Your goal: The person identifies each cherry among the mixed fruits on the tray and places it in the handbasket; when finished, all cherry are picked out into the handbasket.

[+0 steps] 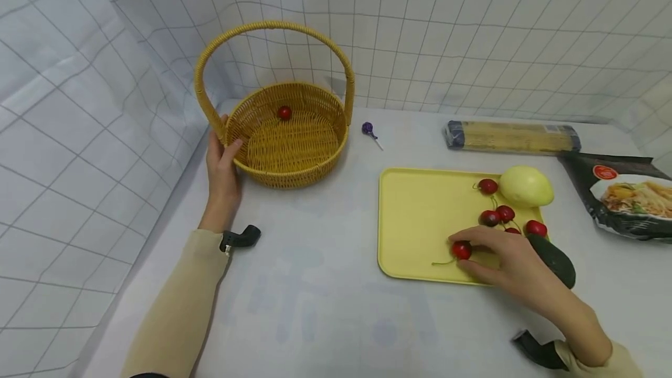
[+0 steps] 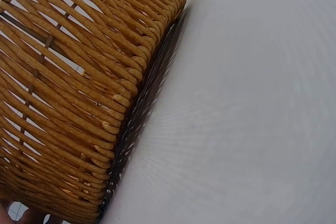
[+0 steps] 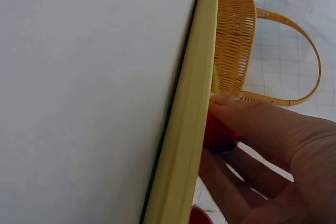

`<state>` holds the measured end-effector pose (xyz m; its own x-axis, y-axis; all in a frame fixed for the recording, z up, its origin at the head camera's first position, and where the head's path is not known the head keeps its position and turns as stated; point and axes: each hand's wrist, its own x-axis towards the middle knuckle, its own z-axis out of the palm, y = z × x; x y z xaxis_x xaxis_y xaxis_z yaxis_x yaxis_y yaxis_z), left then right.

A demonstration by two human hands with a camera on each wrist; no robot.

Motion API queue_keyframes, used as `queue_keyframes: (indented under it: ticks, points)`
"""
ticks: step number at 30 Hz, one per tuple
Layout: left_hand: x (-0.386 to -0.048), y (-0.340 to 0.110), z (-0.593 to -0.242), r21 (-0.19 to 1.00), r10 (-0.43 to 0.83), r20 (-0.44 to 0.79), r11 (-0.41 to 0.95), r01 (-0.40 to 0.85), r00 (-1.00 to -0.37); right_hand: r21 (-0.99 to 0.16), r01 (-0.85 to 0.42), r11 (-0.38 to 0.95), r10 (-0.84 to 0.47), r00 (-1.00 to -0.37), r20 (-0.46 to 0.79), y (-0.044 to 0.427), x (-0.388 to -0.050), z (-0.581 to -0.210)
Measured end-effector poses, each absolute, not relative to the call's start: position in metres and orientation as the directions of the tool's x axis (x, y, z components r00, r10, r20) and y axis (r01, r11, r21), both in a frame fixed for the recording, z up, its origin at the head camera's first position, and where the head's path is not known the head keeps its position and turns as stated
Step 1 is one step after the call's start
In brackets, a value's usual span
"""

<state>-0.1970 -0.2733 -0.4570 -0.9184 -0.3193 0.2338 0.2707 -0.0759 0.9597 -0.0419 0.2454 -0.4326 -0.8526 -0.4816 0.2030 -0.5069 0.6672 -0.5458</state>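
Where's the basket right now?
Head view: the wicker basket stands on the left, the left hand gripping its left rim, the purple lollipop just to its right, and the yellow tray farther right.

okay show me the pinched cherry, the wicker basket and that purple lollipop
Pinched cherry (image 1: pixel 461 250), head view: on its red skin.
Wicker basket (image 1: pixel 291 179), head view: on the near outer wall.
Purple lollipop (image 1: pixel 367 128), head view: on its round candy end.
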Motion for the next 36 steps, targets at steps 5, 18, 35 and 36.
queue_keyframes:
  ticks: [5,18,35,36]
  points:
    - [-0.198,-0.272,-0.458,0.958,-0.31,0.23,-0.094,0.27,-0.923,-0.531,-0.533,0.659,-0.468,-0.843,0.265,0.239,-0.048,-0.431]
    - [-0.197,-0.27,-0.458,0.957,-0.307,0.229,-0.102,0.272,-0.924,-0.591,-0.508,0.627,-0.435,-0.857,0.275,0.206,-0.078,-0.412]
    - [-0.197,-0.275,-0.459,0.956,-0.309,0.226,-0.112,0.271,-0.924,-0.72,-0.515,0.465,-0.43,-0.842,0.325,0.111,-0.133,-0.365]
    - [-0.197,-0.275,-0.459,0.955,-0.308,0.226,-0.119,0.273,-0.924,-0.723,-0.507,0.469,-0.424,-0.848,0.319,0.106,-0.136,-0.363]
